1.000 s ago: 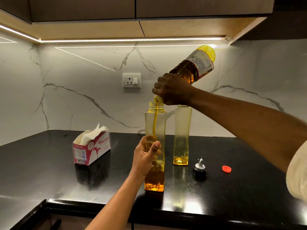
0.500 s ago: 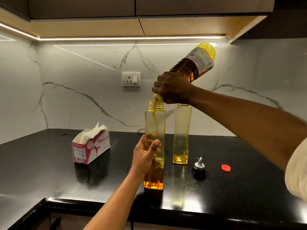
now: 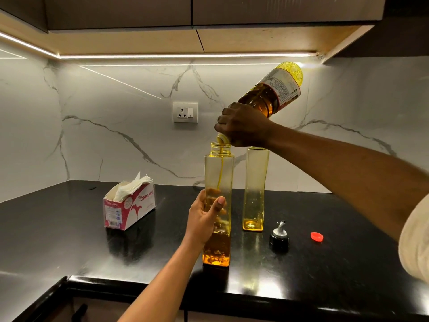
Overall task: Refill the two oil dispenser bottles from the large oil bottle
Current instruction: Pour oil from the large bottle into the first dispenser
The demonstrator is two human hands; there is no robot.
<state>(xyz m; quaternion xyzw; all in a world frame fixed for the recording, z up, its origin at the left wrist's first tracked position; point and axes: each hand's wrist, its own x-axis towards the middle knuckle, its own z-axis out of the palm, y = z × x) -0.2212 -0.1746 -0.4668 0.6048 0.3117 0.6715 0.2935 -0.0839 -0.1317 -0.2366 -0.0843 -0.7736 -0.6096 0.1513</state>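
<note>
While L hand (image 3: 203, 220) grips dispenser (image 3: 219, 173), R hand (image 3: 243, 125) holds oil btl (image 3: 275, 92) tilted.

Glossy black stone surface (image 3: 69, 247), bearing at left a pink-and-white cardboard tissue box (image 3: 130, 208) with white tissues sticking out. Near front edge, upright, tall square yellow-tinted clear dispenser bottle (image 3: 217, 252), amber oil in lower part. Just behind and right, second yellow-tinted dispenser bottle (image 3: 254, 189), thin oil layer at bottom. Further right, black pourer cap with silver spout (image 3: 279, 237), then small red round cap (image 3: 316, 236), apart
</note>
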